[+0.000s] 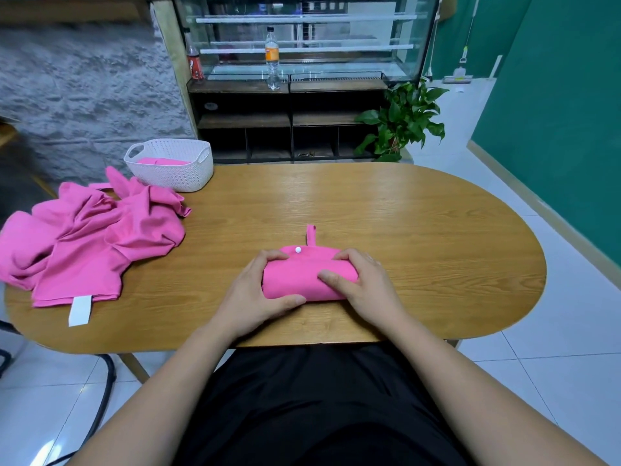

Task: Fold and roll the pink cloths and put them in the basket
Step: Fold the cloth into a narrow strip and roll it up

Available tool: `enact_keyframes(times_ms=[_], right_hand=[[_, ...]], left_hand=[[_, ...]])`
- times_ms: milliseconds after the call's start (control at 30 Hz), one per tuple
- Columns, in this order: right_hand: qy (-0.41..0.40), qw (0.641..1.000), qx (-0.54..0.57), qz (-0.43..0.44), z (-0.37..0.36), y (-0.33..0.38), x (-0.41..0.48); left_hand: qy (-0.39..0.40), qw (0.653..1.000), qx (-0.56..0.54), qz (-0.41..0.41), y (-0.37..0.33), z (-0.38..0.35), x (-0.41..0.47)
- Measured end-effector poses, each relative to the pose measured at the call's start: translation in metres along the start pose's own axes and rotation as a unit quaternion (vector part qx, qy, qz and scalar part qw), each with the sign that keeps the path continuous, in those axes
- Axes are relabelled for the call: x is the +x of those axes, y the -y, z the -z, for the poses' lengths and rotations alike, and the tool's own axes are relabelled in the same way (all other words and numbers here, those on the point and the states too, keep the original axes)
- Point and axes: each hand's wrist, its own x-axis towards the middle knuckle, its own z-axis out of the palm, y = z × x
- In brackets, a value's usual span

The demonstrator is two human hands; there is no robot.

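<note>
Pink cloth roll (299, 280) lies near the front edge of the wooden table (420, 223), about in the middle, and the person holds it with both hands. The left hand (257, 290) wraps round the left end of the roll. Its fingers curl over the far side and its thumb lies along the near side, low down. The right hand (364, 284) wraps round the right end. Its fingers curl over the far side too, and its thumb presses flat on top of the roll. So both hands are closed round the cloth, and the roll sits between them, touching both.

A flat flap (314, 253) of the same cloth sticks out from the far side of the roll onto the table. A small white button (298, 249) sits on the flap, just beside the left fingers. A thin pink loop (311, 234) pokes out from the flap toward the far edge.

A white basket (174, 178) with lots of little holes stands at the far left corner of the table, well apart from the hands. One pink cloth (161, 161) lies inside it, and I cannot tell if it is rolled. Just beside the basket, a pile of loose pink cloths (90, 240) lies crumpled along the left edge. A white label (80, 310) sticks out from the near side of the pile.

Behind the table stands a dark shelf (285, 119) with two bottles (272, 58) on it, and a green plant (401, 121) is next to it.
</note>
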Motion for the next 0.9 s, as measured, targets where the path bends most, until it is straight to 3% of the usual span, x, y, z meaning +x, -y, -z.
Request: enact_keyframes(times_ms=[167, 367, 467, 600, 767, 900], right_hand=[[-0.006, 0.999, 0.006, -0.032, 0.001, 0.003, 0.003], [0.002, 0.991, -0.114, 0.064, 0.007, 0.000, 0.003], [0.048, 0.981, -0.168, 0.089, 0.009, 0.006, 0.000], [0.101, 0.981, -0.155, 0.059, 0.013, 0.008, -0.001], [0.099, 0.990, -0.096, 0.013, 0.011, 0.009, 0.002], [0.106, 0.992, -0.055, -0.035, 0.019, 0.011, 0.008]], left_hand=[[-0.007, 1.000, 0.003, 0.006, -0.001, -0.004, 0.003], [-0.032, 0.999, -0.005, 0.015, 0.002, -0.007, 0.011], [-0.062, 0.997, 0.002, 0.052, 0.000, -0.008, 0.014], [-0.073, 0.993, 0.053, 0.070, 0.000, -0.007, 0.014], [-0.061, 0.998, 0.018, -0.010, 0.006, -0.010, 0.008], [-0.039, 0.996, 0.052, -0.059, 0.005, -0.010, 0.007]])
